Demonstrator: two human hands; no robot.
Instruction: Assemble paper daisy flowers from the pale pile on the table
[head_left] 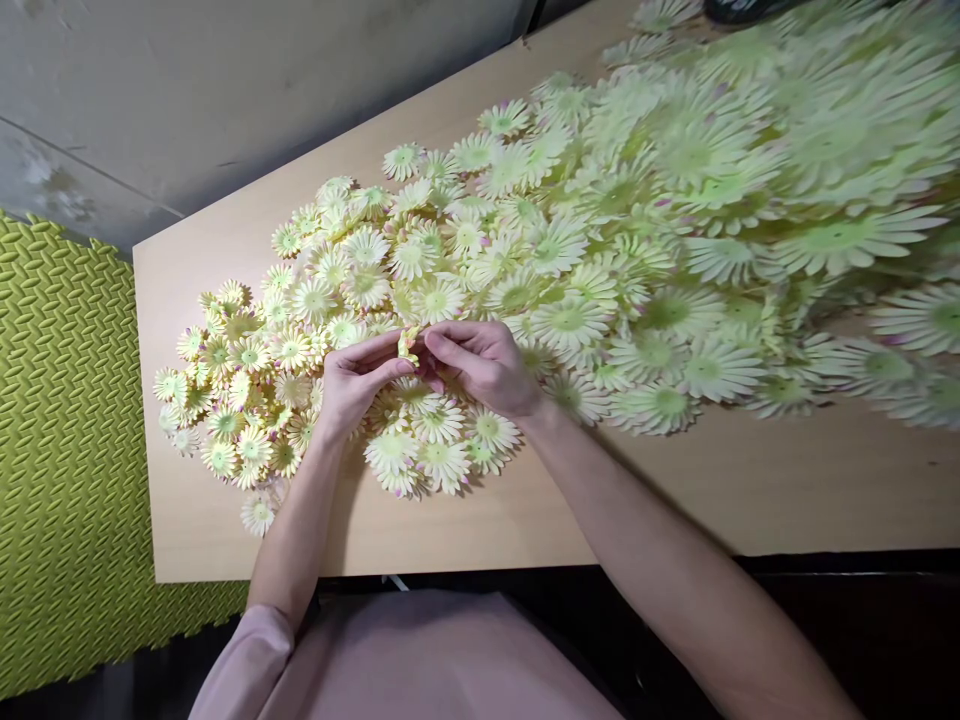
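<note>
A wide heap of pale yellow-green artificial daisy heads (570, 240) covers a light wooden table (465, 530). Both my hands meet over the near part of the heap. My left hand (356, 380) and my right hand (484, 365) pinch one small yellow flower piece (408, 345) between their fingertips, just above the other flowers. The fingers of both hands are closed on it. My forearms reach in from the lower edge, the left one in a pink sleeve.
A green textured foam mat (60, 450) lies on the floor left of the table. Grey concrete floor (225, 90) shows beyond the table's far edge. Bare tabletop runs along the near edge in front of me.
</note>
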